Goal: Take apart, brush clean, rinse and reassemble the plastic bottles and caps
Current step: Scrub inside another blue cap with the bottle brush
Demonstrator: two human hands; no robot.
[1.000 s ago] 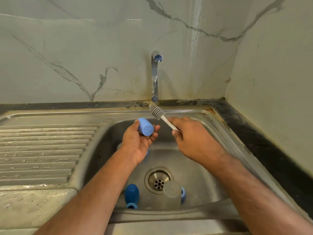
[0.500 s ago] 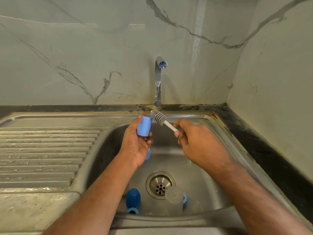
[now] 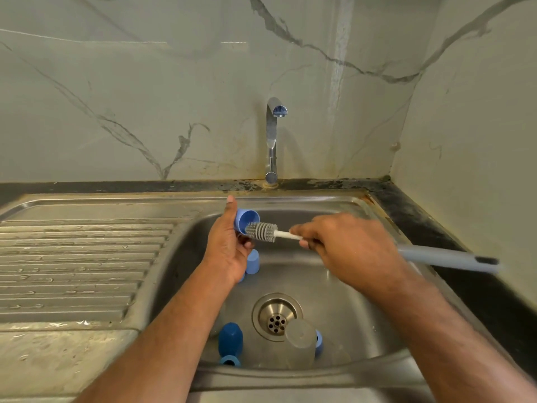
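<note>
My left hand (image 3: 229, 251) grips a light blue cap (image 3: 246, 219) over the sink basin (image 3: 343, 309), its open mouth turned to the right. My right hand (image 3: 348, 248) holds a bottle brush by its white shaft, and the grey bristle head (image 3: 261, 231) sits at the cap's mouth. The brush's grey handle (image 3: 447, 258) sticks out to the right past my wrist. Another light blue cap (image 3: 252, 261) stands in the basin just below my left hand. Near the basin's front lie a dark blue bottle (image 3: 230, 341) and a translucent grey bottle (image 3: 300, 343) with a blue part behind it.
A chrome tap (image 3: 272, 141) stands at the back of the sink, with no water running. The round drain (image 3: 276, 317) is in the basin's middle. A ribbed, wet draining board (image 3: 75, 266) lies to the left. A marble wall rises close on the right.
My left hand turned the cap so its opening faces right. The brush head swung down from above the cap and now meets its mouth.
</note>
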